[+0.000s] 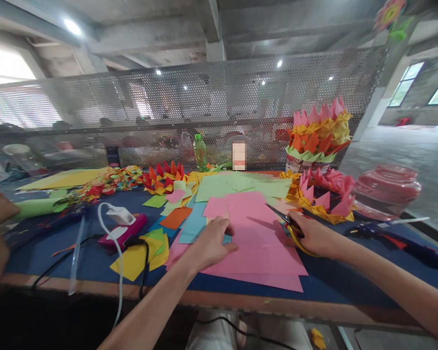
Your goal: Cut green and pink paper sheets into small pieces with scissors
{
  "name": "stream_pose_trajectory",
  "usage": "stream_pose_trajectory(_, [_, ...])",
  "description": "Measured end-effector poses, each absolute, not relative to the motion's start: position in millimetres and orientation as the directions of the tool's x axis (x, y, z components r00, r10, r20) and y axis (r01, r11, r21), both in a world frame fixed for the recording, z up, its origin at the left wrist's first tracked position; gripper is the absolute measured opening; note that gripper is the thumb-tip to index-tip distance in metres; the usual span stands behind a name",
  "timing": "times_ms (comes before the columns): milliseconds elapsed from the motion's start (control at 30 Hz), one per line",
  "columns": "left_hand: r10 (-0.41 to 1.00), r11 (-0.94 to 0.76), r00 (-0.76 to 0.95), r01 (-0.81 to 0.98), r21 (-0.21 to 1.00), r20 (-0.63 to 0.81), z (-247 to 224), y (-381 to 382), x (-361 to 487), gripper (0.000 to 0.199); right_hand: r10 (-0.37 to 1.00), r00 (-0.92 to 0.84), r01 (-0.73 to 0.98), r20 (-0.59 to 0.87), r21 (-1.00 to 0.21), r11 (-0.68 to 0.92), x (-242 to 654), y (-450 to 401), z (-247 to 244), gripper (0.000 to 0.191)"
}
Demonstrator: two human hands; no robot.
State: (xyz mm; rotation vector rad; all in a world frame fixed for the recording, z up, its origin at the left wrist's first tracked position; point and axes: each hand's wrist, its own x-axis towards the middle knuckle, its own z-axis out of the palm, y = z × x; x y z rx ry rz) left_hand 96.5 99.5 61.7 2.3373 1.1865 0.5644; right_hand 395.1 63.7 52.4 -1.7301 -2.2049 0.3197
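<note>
My left hand rests on the pink paper sheets at their left side, fingers bent and thumb held apart. Just left of it, blue paper shows from under the pink. My right hand grips a pair of scissors with yellow handles and dark blades. The blades point up and left over the right part of the pink sheets. Whether the blades are parted is hard to see. Pale green sheets lie beyond the pink ones.
Folded paper rings and a tiered paper piece stand at right, near a pink plastic jar and glue gun. At left lie a magenta power strip with cables and paper scraps. A green bottle stands behind. Another person's hand is at far left.
</note>
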Motion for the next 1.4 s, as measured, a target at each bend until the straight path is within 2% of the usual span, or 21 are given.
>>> stream_pose_trajectory(367, [0.807,-0.539,0.577,0.629,0.560,0.129,64,101,92,0.022,0.970,-0.199,0.883,0.143,-0.404,0.240,395,63,54,0.021])
stream_pose_trajectory(567, [0.810,-0.534,0.571,0.618,0.577,0.138,64,100,93,0.022,0.958,0.016,0.899,0.288,-0.423,0.112,382,61,60,0.017])
stream_pose_trajectory(733, [0.819,-0.519,0.559,0.622,0.586,0.130,64,100,93,0.022,0.957,0.066,0.905,0.284,-0.420,0.063,367,67,68,0.019])
stream_pose_trajectory(1000, [0.821,-0.507,0.557,0.617,0.602,0.120,67,97,92,0.024,0.954,0.048,0.845,0.297,-0.521,0.120,362,85,61,0.028])
stream_pose_trajectory(1067, [0.823,-0.499,0.556,0.611,0.615,0.115,72,98,91,0.025,0.940,0.055,0.810,0.336,-0.565,0.155,360,88,62,0.024])
stream_pose_trajectory(1133, [0.822,-0.528,0.537,0.594,0.607,0.189,81,101,92,0.024,0.919,0.049,0.765,0.392,-0.606,0.217,357,91,67,0.019])
stream_pose_trajectory(1233, [0.755,-0.653,0.460,0.584,0.482,0.467,106,110,98,0.028,0.872,0.006,0.692,0.489,-0.631,0.349,353,97,83,0.013])
stream_pose_trajectory(1300, [0.646,-0.724,0.431,0.607,0.327,0.631,127,115,105,0.044,0.837,-0.020,0.650,0.547,-0.629,0.426,350,101,95,0.012])
stream_pose_trajectory(1400, [0.463,-0.780,0.528,0.625,0.044,0.712,157,118,120,0.068,0.808,-0.047,0.613,0.588,-0.622,0.488,346,107,110,0.013])
